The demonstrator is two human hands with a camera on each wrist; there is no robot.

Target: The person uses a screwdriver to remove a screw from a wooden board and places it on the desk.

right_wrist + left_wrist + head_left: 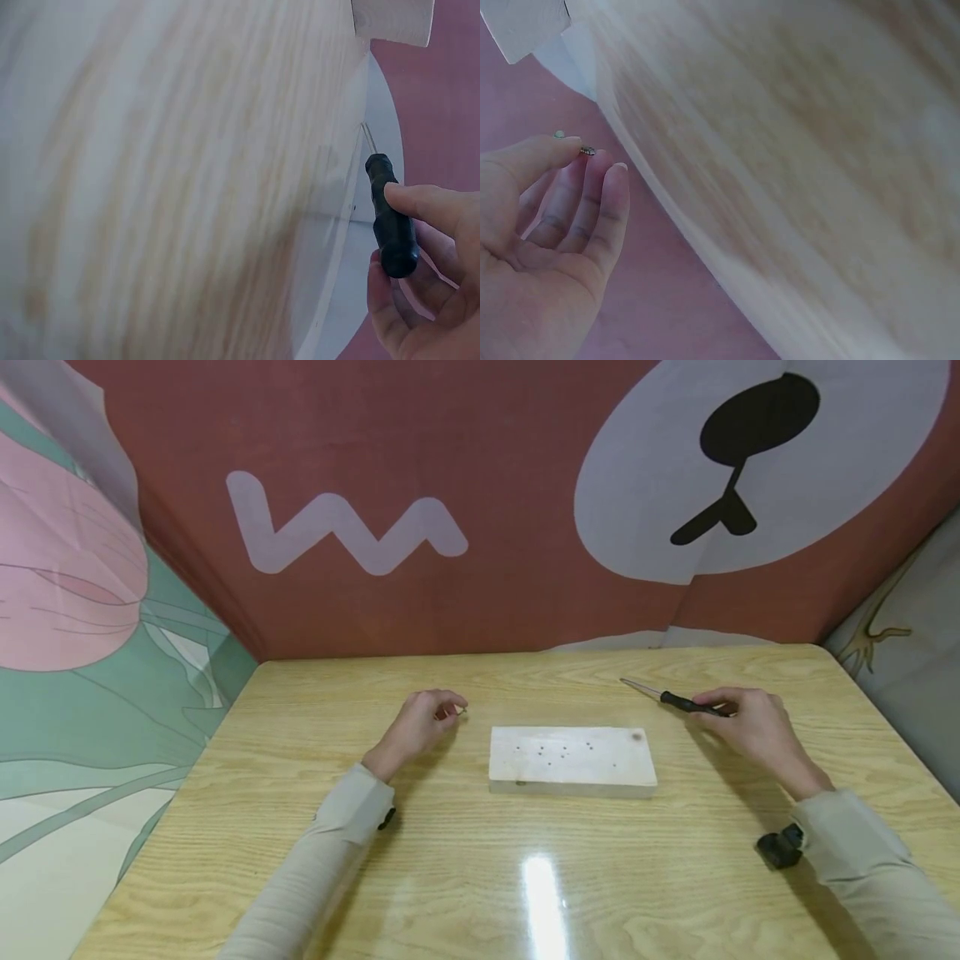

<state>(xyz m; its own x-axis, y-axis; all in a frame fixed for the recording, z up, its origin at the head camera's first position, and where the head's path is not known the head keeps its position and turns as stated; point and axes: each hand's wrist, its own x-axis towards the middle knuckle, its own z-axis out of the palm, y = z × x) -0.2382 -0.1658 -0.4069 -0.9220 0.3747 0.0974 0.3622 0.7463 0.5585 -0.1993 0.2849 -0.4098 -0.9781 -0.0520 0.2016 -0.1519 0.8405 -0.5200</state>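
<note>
My left hand pinches a small brass-coloured screw between thumb and fingertips, to the left of a pale wooden block. The screw's threads show in the left wrist view, while the thumb hides part of it. Several small dark holes dot the top of the block. On the other side, my right hand grips a screwdriver by its black handle. Its thin metal shaft points left and away from me, toward the back of the table.
The block lies on a light wood-grain table, a dark knot at its far right corner. Behind the table hangs a reddish-brown printed cloth, close along the back edge. A green and pink printed cloth borders the left side.
</note>
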